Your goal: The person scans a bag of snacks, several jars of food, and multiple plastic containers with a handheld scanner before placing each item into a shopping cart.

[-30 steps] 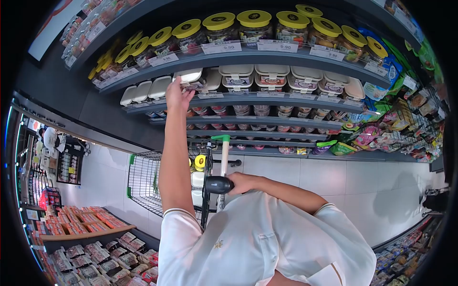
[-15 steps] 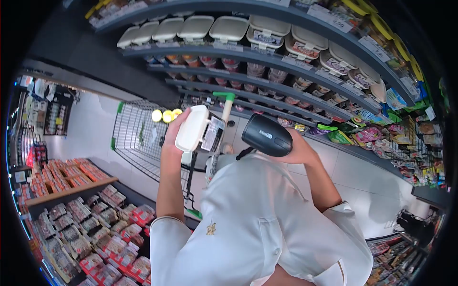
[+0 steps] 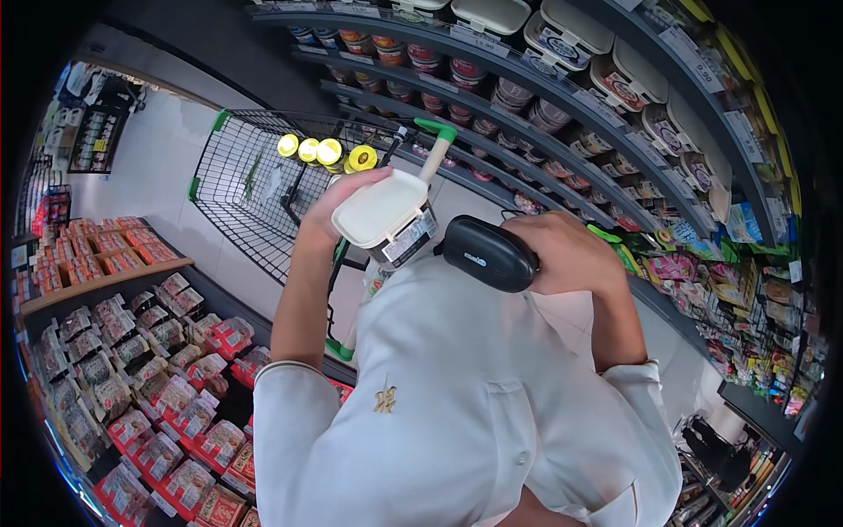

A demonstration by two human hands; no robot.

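My left hand is closed around a plastic food tub with a white lid. The tub is tilted, and its dark side with a printed label faces the right. In my right hand is a black handheld barcode scanner, its rounded head pointing toward my left side. A small gap separates scanner and label. Both are held in front of my white shirt.
A wire shopping cart with green corners holds several yellow-lidded containers. Ahead run dark shelves of lidded tubs and cups. Packaged goods fill a low display at left. Bagged snacks hang at right.
The tub has turned so its lid faces up more and its label shows toward the scanner. My right hand has rotated the scanner, and the view has shifted.
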